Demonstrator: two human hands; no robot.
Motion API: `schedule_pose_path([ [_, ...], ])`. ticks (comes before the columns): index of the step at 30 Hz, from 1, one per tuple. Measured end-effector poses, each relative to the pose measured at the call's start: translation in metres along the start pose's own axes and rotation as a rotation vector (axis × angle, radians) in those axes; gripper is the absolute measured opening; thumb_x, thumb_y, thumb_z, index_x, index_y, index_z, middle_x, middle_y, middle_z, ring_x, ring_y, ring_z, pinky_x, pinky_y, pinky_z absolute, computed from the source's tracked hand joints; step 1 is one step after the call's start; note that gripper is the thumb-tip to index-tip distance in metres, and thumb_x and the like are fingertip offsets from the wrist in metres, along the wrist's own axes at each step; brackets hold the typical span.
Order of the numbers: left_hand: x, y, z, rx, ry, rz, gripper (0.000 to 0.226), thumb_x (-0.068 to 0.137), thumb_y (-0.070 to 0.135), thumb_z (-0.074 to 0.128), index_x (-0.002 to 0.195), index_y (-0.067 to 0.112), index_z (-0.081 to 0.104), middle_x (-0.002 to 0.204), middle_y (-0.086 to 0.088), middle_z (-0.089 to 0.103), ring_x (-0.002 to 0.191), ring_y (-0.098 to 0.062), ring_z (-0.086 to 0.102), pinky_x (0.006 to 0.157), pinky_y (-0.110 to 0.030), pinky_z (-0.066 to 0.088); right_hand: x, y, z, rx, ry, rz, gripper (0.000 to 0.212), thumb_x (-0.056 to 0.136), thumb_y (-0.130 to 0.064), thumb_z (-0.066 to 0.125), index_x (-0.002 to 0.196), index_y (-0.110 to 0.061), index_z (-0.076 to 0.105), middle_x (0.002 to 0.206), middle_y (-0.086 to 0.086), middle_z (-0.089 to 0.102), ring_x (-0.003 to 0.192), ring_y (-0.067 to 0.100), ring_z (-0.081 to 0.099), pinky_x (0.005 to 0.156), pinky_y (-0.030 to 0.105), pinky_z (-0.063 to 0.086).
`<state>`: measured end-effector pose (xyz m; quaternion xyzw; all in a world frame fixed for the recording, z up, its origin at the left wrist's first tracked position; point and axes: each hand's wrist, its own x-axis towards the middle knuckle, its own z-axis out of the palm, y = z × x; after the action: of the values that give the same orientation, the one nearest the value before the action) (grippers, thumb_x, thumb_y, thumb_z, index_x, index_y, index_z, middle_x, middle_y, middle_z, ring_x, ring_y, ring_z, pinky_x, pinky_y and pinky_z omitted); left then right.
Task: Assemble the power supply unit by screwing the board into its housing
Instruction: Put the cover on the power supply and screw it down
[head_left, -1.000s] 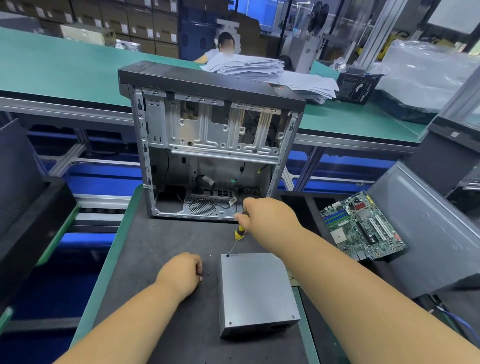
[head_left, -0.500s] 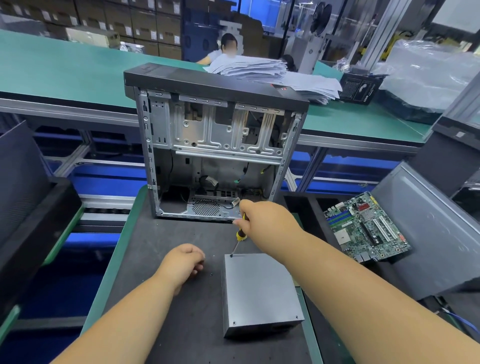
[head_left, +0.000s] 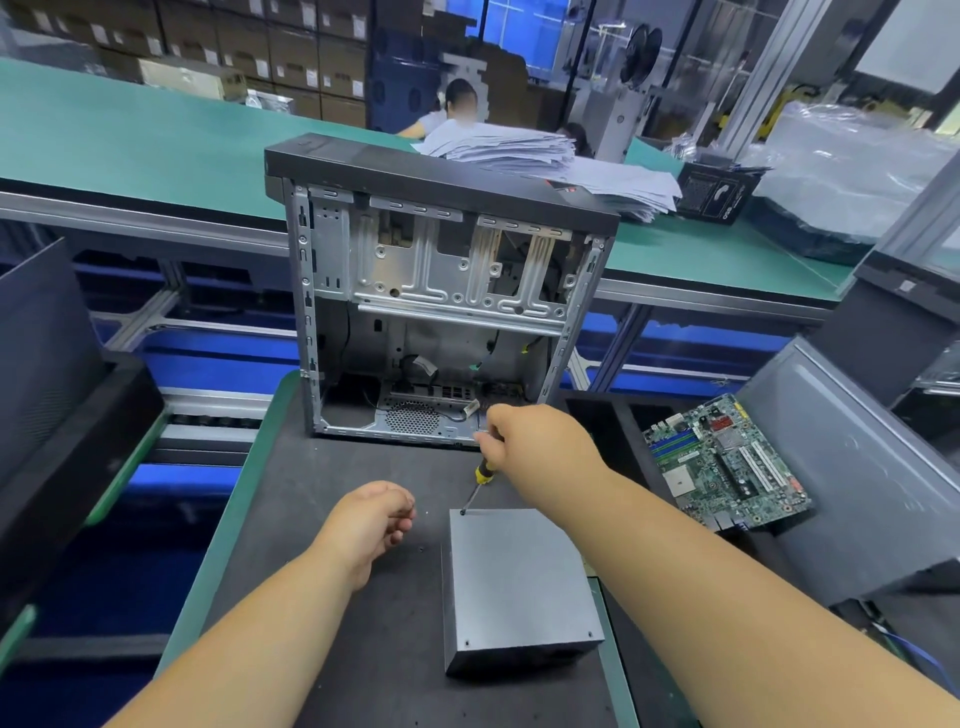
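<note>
A closed grey power supply unit lies flat on the dark mat in front of me. My right hand grips a screwdriver with a yellow and black handle; its tip stands on the unit's far left corner. To the left of the unit my left hand hovers just above the mat with its fingers curled loosely; I cannot tell if it holds anything. A small dark screw lies on the mat between that hand and the unit.
An open computer case stands upright just behind the unit. A green motherboard lies at the right beside a leaning grey side panel. Paper stacks sit on the green bench behind. A person sits far back.
The left hand has lifted slightly and moved toward the unit, its fingers uncurling a little. The right hand keeps the screwdriver tip on the same corner.
</note>
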<state>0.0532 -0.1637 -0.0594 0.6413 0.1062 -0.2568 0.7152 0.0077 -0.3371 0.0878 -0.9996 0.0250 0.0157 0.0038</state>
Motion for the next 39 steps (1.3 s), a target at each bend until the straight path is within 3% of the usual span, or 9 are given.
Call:
schedule_pose_path([
  [3, -0.002, 0.0, 0.006, 0.01, -0.012, 0.014, 0.014, 0.088, 0.001, 0.052, 0.084, 0.006, 0.064, 0.063, -0.003, 0.062, 0.054, -0.011, 0.053, 0.052, -0.022, 0.043, 0.0, -0.002, -0.001, -0.071, -0.001, 0.039, 0.031, 0.102, -0.044, 0.039, 0.087, -0.017, 0.044, 0.066, -0.003, 0.04, 0.07, 0.023, 0.046, 0.051, 0.031, 0.028],
  [9, -0.008, 0.001, 0.011, 0.079, -0.025, 0.06, 0.012, 0.088, 0.004, 0.055, 0.085, 0.006, 0.067, 0.069, -0.005, 0.061, 0.06, -0.013, 0.054, 0.057, -0.024, 0.045, -0.01, 0.0, -0.01, 0.266, -0.131, -0.075, 0.008, 0.1, -0.025, 0.05, 0.102, -0.017, 0.049, 0.085, -0.001, 0.053, 0.076, 0.019, 0.05, 0.057, 0.031, 0.035],
  [16, -0.008, -0.008, 0.013, 0.149, -0.03, 0.118, 0.013, 0.091, 0.003, 0.057, 0.09, 0.007, 0.069, 0.076, -0.007, 0.064, 0.07, -0.016, 0.057, 0.064, -0.025, 0.047, -0.004, -0.01, 0.001, 0.118, -0.019, 0.092, 0.029, 0.099, -0.04, 0.052, 0.09, -0.015, 0.039, 0.067, -0.002, 0.04, 0.059, 0.017, 0.039, 0.048, 0.032, 0.023],
  [25, -0.012, -0.013, 0.01, 0.172, -0.019, 0.157, 0.014, 0.091, 0.007, 0.06, 0.088, 0.014, 0.071, 0.079, -0.007, 0.071, 0.074, -0.017, 0.062, 0.072, -0.031, 0.051, 0.002, -0.01, 0.01, 0.125, 0.016, 0.229, 0.039, 0.099, -0.046, 0.048, 0.075, -0.02, 0.032, 0.067, -0.001, 0.043, 0.061, 0.02, 0.044, 0.048, 0.031, 0.028],
  [31, -0.024, -0.007, 0.012, 0.099, -0.028, 0.159, 0.014, 0.092, 0.001, 0.057, 0.093, 0.009, 0.069, 0.081, -0.006, 0.07, 0.072, -0.014, 0.062, 0.059, -0.021, 0.048, -0.017, -0.006, 0.011, 0.317, 0.048, 0.183, 0.034, 0.1, -0.042, 0.049, 0.079, -0.019, 0.034, 0.064, -0.004, 0.047, 0.06, 0.02, 0.044, 0.052, 0.033, 0.033],
  [35, -0.036, 0.001, 0.014, 0.03, -0.029, 0.165, 0.013, 0.092, -0.001, 0.057, 0.092, 0.006, 0.068, 0.078, -0.006, 0.07, 0.07, -0.014, 0.061, 0.062, -0.023, 0.05, -0.039, 0.007, 0.004, 0.476, 0.14, 0.177, 0.026, 0.1, -0.044, 0.048, 0.094, -0.018, 0.048, 0.07, 0.0, 0.055, 0.065, 0.02, 0.051, 0.057, 0.035, 0.04],
  [39, -0.049, 0.003, 0.026, -0.032, -0.026, 0.157, 0.012, 0.094, 0.001, 0.057, 0.093, 0.005, 0.068, 0.075, -0.004, 0.069, 0.069, -0.013, 0.061, 0.067, -0.024, 0.051, -0.06, 0.022, -0.001, 0.781, 0.26, 0.197, 0.021, 0.097, -0.043, 0.052, 0.089, -0.024, 0.052, 0.073, -0.003, 0.064, 0.074, 0.022, 0.063, 0.071, 0.044, 0.055],
])
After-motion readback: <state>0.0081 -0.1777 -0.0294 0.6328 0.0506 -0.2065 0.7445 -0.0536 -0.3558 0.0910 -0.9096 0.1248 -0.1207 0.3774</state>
